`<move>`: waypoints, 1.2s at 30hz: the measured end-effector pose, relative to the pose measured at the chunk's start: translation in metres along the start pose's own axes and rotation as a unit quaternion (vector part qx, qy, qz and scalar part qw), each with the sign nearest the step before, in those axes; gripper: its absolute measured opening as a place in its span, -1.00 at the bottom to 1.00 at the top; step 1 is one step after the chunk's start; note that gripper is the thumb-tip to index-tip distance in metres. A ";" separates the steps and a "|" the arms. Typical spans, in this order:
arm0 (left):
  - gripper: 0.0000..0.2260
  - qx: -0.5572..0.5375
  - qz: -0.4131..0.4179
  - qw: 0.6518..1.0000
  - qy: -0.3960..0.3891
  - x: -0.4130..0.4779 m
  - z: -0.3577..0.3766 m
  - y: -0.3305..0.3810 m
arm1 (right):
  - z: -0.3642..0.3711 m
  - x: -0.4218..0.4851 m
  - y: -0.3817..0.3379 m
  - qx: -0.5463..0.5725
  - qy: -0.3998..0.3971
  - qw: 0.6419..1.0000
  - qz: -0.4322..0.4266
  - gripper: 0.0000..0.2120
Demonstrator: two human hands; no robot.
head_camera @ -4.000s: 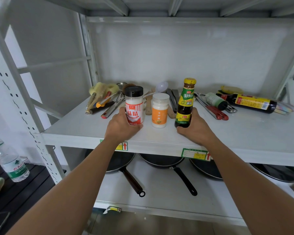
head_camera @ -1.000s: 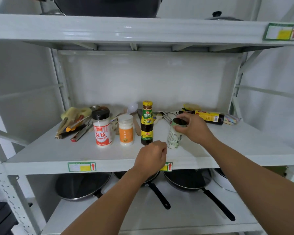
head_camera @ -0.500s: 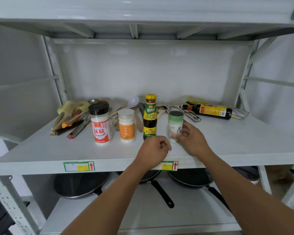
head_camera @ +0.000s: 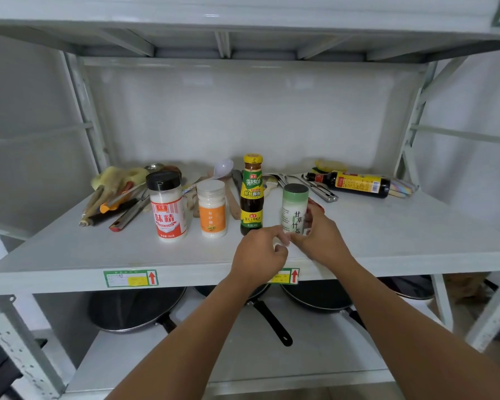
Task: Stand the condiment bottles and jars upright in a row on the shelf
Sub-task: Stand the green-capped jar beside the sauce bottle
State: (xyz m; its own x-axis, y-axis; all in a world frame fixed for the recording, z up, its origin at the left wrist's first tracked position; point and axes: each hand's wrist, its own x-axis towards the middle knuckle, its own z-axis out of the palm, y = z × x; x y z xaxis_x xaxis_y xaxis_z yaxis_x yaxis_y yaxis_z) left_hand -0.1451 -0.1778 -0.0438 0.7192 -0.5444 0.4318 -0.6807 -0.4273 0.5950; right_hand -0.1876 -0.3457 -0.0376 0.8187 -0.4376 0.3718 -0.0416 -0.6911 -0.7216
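Right hand [head_camera: 319, 241]: fingers wrapped around the green-capped white plastic salt shaker [head_camera: 294, 208], upright at the row's right end.
Left hand [head_camera: 259, 255]: loosely curled, fingertips pinching at the shaker's base.
Row: black-capped white seasoning jar [head_camera: 167, 206], orange-labelled white jar [head_camera: 212, 209], yellow-capped dark glass sauce bottle [head_camera: 251, 194], all upright.
Remaining: dark glass soy bottle [head_camera: 355, 183] lies lengthwise rightward, behind the right hand, nearer it.
Shelf [head_camera: 387, 235]: smooth white metal.

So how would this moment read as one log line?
row: three upright | right hand: holding green-cap jar upright, fourth | left hand: at its base | dark bottle: lying
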 end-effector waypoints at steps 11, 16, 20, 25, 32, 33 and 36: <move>-0.83 0.027 -0.023 0.999 0.010 0.000 0.003 0.004 | -0.007 0.001 0.001 0.043 0.008 0.999 0.029 -0.25; -0.82 0.029 -0.024 0.999 0.021 -0.001 0.004 0.004 | -0.004 0.000 -0.002 0.038 0.013 0.999 0.020 -0.31; -0.82 0.032 -0.023 0.999 0.015 0.000 0.003 0.004 | -0.004 0.000 -0.002 0.027 0.013 0.999 0.020 -0.32; -0.82 0.030 -0.028 0.999 0.013 0.001 0.004 0.003 | -0.005 0.000 -0.002 0.031 0.009 0.999 0.032 -0.29; -0.81 0.034 -0.028 0.999 0.020 0.001 0.005 0.001 | -0.003 -0.002 -0.003 0.008 0.012 1.000 0.020 -0.31; -0.81 0.036 -0.029 0.999 0.022 0.001 0.005 0.001 | -0.003 -0.002 -0.003 0.005 0.012 1.000 0.016 -0.31; -0.81 0.038 -0.025 0.999 0.026 0.001 0.007 0.000 | -0.002 -0.002 -0.003 0.009 0.011 1.000 0.014 -0.32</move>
State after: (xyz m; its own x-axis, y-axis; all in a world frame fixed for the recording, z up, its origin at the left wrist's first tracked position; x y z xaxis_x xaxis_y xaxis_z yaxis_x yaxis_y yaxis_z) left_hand -0.1452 -0.1833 -0.0478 0.7580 -0.4827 0.4387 -0.6503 -0.5076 0.5652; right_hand -0.1901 -0.3441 -0.0347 0.8044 -0.4696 0.3638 -0.0540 -0.6677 -0.7425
